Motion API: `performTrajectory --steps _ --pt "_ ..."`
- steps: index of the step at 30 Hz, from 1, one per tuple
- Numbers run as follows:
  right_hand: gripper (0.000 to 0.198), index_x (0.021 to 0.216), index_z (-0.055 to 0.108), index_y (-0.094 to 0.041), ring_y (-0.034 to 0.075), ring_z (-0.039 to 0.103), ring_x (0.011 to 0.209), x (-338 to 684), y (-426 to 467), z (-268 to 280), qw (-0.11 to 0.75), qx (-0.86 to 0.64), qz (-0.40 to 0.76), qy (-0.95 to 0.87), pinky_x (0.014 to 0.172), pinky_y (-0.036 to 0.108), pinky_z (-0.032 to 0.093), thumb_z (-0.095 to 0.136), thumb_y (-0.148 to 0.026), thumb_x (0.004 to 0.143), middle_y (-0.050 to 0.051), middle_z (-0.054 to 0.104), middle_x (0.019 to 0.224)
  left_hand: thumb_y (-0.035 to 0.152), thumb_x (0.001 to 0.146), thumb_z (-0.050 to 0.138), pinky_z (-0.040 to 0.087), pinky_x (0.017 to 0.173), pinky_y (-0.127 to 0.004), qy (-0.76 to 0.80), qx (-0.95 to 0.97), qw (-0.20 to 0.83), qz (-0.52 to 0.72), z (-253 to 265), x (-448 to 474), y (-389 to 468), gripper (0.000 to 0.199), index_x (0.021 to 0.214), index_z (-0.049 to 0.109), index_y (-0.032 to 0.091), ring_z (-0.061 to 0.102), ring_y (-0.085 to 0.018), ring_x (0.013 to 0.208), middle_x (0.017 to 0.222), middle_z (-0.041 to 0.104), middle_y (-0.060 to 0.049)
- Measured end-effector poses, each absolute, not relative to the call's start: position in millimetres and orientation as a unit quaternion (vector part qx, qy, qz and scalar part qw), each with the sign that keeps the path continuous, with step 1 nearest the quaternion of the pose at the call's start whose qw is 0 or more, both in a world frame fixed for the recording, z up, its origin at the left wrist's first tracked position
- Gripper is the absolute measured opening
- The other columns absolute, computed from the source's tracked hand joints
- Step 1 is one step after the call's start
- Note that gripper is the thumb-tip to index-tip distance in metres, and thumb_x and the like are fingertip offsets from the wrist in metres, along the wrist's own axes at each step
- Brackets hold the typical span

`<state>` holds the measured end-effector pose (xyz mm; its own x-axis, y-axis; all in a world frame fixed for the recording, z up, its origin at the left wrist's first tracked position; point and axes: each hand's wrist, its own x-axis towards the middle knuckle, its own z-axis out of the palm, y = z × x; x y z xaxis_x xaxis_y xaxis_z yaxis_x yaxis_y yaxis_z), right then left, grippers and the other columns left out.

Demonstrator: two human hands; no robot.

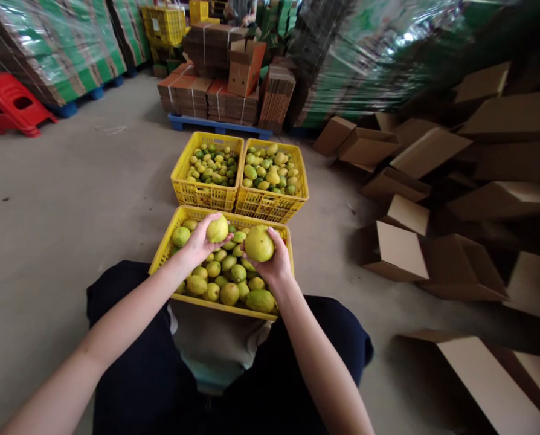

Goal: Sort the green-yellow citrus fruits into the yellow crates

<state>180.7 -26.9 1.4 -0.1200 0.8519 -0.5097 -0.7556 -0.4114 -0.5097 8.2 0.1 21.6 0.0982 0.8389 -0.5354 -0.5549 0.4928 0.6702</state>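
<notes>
Just above the near yellow crate [162,252] // holding a smaller fruit [217,229] in left hand [199,241], a bigger fruit [259,243] in right hand [279,264] // only two up, loads remaining below // can't call anything finished tbh // seeing pretty full far crates [205,197] too

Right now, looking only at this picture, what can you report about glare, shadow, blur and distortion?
Head view, upper right: bright glare on the plastic wrap, deep shadow towards the corner; head view, lower right: a cardboard box looks blurred and stretched, probably by the wide lens; head view, centre: fruit in the left hand looks clearer.
</notes>
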Motion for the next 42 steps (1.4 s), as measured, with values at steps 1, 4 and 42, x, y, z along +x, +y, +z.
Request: performTrajectory --steps 1,4,42 --pt "0.022 0.084 0.065 -0.022 0.020 0.070 0.061 181.7 -27.2 1.6 0.531 -0.388 0.752 -0.056 0.060 0.035 0.062 0.077 -0.039 0.076 0.001 0.073 0.070 0.035 0.082 0.071 0.053 0.053 -0.022 0.463 0.164 0.728 0.479 20.4 7.5 0.1 0.018 0.080 0.068 0.017 0.064 -0.013 0.059 0.071 0.068 -0.002" --pt "0.025 0.083 0.065 -0.022 0.020 0.069 0.059 184.3 -28.1 2.3 0.516 -0.380 0.766 -0.047 0.054 0.031 0.059 0.074 -0.045 0.079 0.002 0.074 0.070 0.040 0.077 0.074 0.047 0.051 -0.020 0.449 0.216 0.719 0.484 16.8 5.8 -0.2 0.021 0.079 0.072 0.019 0.062 -0.013 0.064 0.072 0.070 -0.003" --pt "0.037 0.101 0.065 -0.022 0.021 0.065 0.069 187.9 -21.0 -23.4 0.536 -0.413 0.736 -0.005 0.061 0.031 0.061 0.066 -0.052 0.080 0.007 0.071 0.077 0.019 0.097 0.055 0.062 0.071 -0.029 0.449 0.104 0.810 0.362 0.9 13.8 1.5 0.030 0.122 0.064 0.008 0.072 -0.018 0.072 0.098 0.075 -0.013"
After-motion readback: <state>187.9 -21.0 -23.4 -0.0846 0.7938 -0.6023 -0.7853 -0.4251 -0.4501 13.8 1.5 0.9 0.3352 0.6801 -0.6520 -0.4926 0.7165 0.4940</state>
